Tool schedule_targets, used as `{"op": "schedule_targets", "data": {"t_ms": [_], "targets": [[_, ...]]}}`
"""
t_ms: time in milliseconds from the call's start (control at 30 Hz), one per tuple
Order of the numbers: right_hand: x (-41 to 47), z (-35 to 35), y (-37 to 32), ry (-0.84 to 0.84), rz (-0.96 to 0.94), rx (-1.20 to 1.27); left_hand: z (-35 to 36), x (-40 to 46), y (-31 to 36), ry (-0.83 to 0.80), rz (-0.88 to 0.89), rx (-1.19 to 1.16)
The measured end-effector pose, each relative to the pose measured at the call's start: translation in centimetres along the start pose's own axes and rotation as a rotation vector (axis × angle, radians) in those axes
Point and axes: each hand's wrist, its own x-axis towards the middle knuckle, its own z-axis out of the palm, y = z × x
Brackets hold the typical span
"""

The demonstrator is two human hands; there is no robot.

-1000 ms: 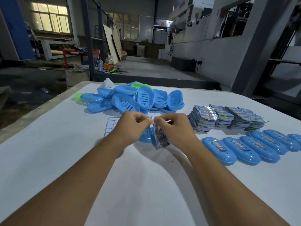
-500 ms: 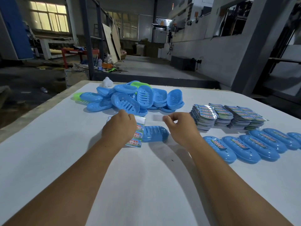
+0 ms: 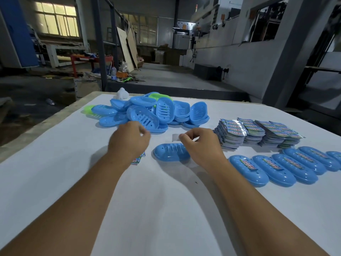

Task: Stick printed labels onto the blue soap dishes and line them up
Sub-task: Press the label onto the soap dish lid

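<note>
Both forearms extend over a white surface [image 3: 55, 163] from the 6 o'clock edge of the head view.

Left hand [image 3: 129, 143]: fingers curled, tips drawn toward the thumb. Whether anything is pinched there cannot be told; a small pale spot at the fingertips is blurred. A printed label [image 3: 138, 159] lies flat on the surface, largely hidden beneath the wrist, only its corner showing.

Right hand [image 3: 200, 145]: thumb and forefinger pinch a small white strip [image 3: 175, 137], which is held above the surface at the hand's 9 o'clock side. Remaining fingers are curled.

Single blue soap dish [image 3: 171, 152]: lies on the surface between the two hands, just at 7 o'clock of the right hand's fingertips. No label is on its visible face.

Row of labelled dishes [image 3: 287, 167]: at 3 o'clock of the right hand, lying side by side and close together, each bearing a printed label along its top. The row runs off the right edge of the view.

Stacks of printed labels [image 3: 258, 132]: at 1 o'clock of the right hand, behind the row.

Heap of unlabelled dishes [image 3: 156, 113]: at 12 o'clock of the hands, mostly blue, with green ones [image 3: 88, 109] at its left side and rear.
</note>
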Motion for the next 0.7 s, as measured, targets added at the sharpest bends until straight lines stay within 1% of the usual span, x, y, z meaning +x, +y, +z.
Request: {"op": "schedule_targets", "data": {"t_ms": [33, 67, 100, 133, 233, 400, 467, 600, 633, 700], "targets": [[0.0, 0.0, -0.1, 0.008, -0.011, 0.012, 0.1, -0.4, 0.8, -0.075, -0.011, -0.25], [-0.1, 0.0, -0.1, 0.013, -0.026, 0.024, 0.1, -0.8, 1.5, -0.152, -0.016, -0.433], [-0.1, 0.1, -0.2, 0.013, -0.043, 0.039, 0.3, -1.3, 2.2, -0.222, -0.013, -0.537], [-0.2, 0.1, -0.3, 0.007, -0.061, 0.053, 0.5, -1.6, 2.6, -0.28, -0.004, -0.592], [-0.3, 0.2, -0.4, -0.005, -0.102, 0.066, 1.1, -2.0, 3.0, -0.366, 0.027, -0.672], [-0.2, 0.2, -0.2, -0.022, -0.138, 0.09, 1.2, -2.0, 2.9, -0.402, -0.001, -0.692], [-0.2, 0.1, -0.3, -0.046, -0.172, 0.105, 1.1, -1.9, 2.9, -0.39, -0.014, -0.697], [-0.3, -0.3, -0.6, -0.112, -0.245, 0.153, 0.9, -1.5, 3.1, -0.312, -0.046, -0.723], [-0.3, -0.2, -0.6, -0.11, -0.237, 0.147, 1.0, -1.4, 3.1, -0.291, -0.058, -0.749], [0.1, -0.1, -0.2, -0.054, -0.16, 0.115, 1.0, -1.1, 3.0, -0.26, -0.104, -0.8]]}}
